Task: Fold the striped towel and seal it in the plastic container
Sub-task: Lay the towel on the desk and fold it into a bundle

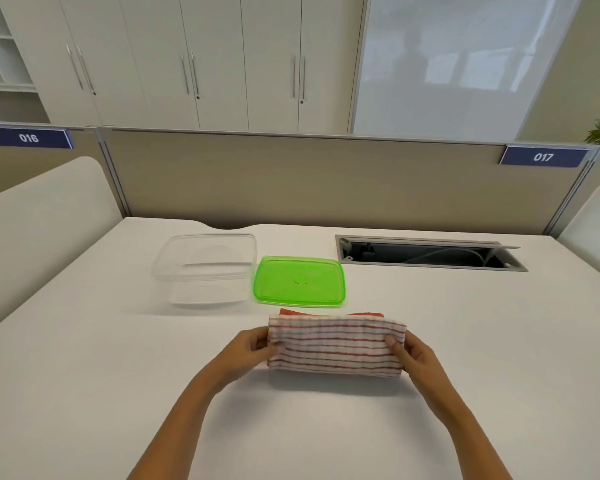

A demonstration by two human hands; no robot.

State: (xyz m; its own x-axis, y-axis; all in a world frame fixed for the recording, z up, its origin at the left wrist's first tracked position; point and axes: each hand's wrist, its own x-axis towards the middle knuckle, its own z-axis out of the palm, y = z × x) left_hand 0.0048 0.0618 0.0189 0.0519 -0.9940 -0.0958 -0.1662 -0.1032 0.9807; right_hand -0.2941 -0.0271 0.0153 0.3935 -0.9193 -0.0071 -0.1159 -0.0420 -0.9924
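Spanning the view, white table (84, 393). Striped towel (336, 348), folded to a band, held near the middle of the surface. Clear container (205, 268) open toward far edge; green lid (300, 280) just beside it. Left hand (253, 348) and right hand (413, 356) pinch the towel's ends, fingers closed.

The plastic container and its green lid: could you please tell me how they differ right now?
The plastic container is clear and deep, while the green lid is tinted bright green and lies flat. The container stands open and empty; the lid rests apart on the table, to the container's right. Both are rectangular with rounded corners and untouched, since both hands hold the striped towel.
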